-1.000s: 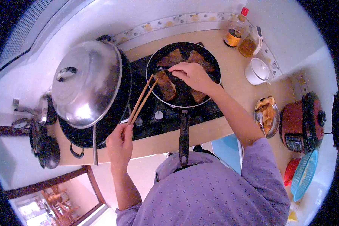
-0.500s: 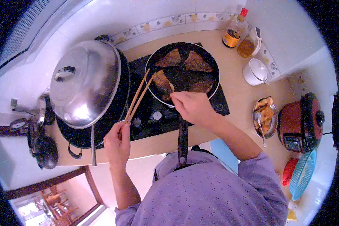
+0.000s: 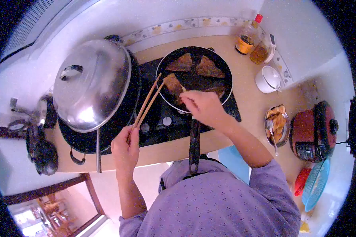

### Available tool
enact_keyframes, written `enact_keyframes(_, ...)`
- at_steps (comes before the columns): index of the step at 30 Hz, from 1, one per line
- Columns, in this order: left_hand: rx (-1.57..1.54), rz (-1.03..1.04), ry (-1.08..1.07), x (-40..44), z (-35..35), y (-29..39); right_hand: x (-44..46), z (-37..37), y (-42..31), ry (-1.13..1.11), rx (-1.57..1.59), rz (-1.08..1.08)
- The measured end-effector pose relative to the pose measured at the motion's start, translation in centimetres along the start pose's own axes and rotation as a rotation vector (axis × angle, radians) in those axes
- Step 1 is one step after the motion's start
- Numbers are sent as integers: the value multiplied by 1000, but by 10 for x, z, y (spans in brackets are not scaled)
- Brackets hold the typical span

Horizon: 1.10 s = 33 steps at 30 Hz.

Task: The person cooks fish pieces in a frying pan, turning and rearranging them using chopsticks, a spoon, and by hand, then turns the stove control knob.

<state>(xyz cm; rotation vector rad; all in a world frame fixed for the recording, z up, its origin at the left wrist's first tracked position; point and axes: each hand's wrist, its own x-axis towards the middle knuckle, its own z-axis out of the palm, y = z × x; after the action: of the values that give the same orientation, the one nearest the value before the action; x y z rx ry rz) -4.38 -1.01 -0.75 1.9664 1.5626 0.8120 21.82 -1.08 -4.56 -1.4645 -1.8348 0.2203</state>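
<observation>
My left hand (image 3: 125, 145) is closed around a pair of wooden chopsticks (image 3: 147, 104). Their tips are a little apart, at the left rim of the black frying pan (image 3: 194, 83), beside a brown wedge-shaped piece of food (image 3: 173, 83). My right hand (image 3: 205, 107) reaches over the pan's near side, thumb and fingers pinched at that piece's pale right edge. Two more brown wedges, a far-left one (image 3: 180, 63) and a far-right one (image 3: 209, 67), lie flat in the pan. Another wedge (image 3: 217, 90) is partly behind my right hand. The pan's handle (image 3: 194, 148) points toward my body.
Left of the pan stands a wok under a domed metal lid (image 3: 93, 85). On the right are bottles (image 3: 246, 39), a white lidded pot (image 3: 268, 79), a plate of browned food (image 3: 277, 124) with a spoon, a red cooker (image 3: 310, 130) and a blue basket (image 3: 317, 185).
The view has shifted slightly. My right fingers stay at the edge of the near-left wedge, and the chopsticks remain beside it with little movement.
</observation>
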Motion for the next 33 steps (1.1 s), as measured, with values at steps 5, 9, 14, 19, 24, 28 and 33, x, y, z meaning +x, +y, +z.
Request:
enact_keyframes(5,19,7,12,1,-3,3,32,-29,27,-15,11,28)
enact_keyframes(9,30,-18,38,-2,-5,2,56,-18,56,-88,29,-100)
enact_keyframes(14,39,-46,61,-9,-8,-2,74,4,72,-224,142,-224)
enact_keyframes(19,-14,-75,56,-16,-10,-5,78,5,77,-270,102,-190)
enact_keyframes(24,2,-66,47,-17,-10,-5,81,7,80,-266,27,-237)
enact_keyframes(28,-14,-72,37,-16,-8,-7,83,6,74,-275,1,-265)
enact_keyframes(33,18,-77,28,-14,-7,-4,88,8,74,-205,42,-298)
